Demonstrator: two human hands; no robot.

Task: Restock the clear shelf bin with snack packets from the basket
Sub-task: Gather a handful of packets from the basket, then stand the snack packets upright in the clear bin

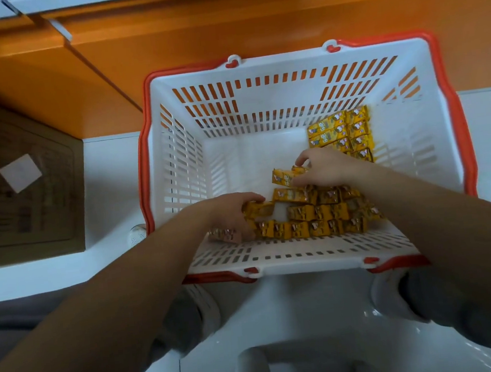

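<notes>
A white slotted basket (290, 96) with a red rim stands on the white floor below me. Several yellow snack packets (326, 211) lie heaped along its near side, and another stack of yellow packets (342, 131) leans in the far right corner. Both my arms reach down into it. My left hand (228, 212) grips yellow packets at the left end of the near heap. My right hand (322, 167) has its fingers curled round a yellow packet (282, 178) just above that heap. The clear shelf bin is not in view.
An orange shelf base (165, 35) runs behind the basket. A brown cardboard box (27, 187) with a white label sits on the floor to the left. My shoes (199, 311) stand just in front of the basket's near rim.
</notes>
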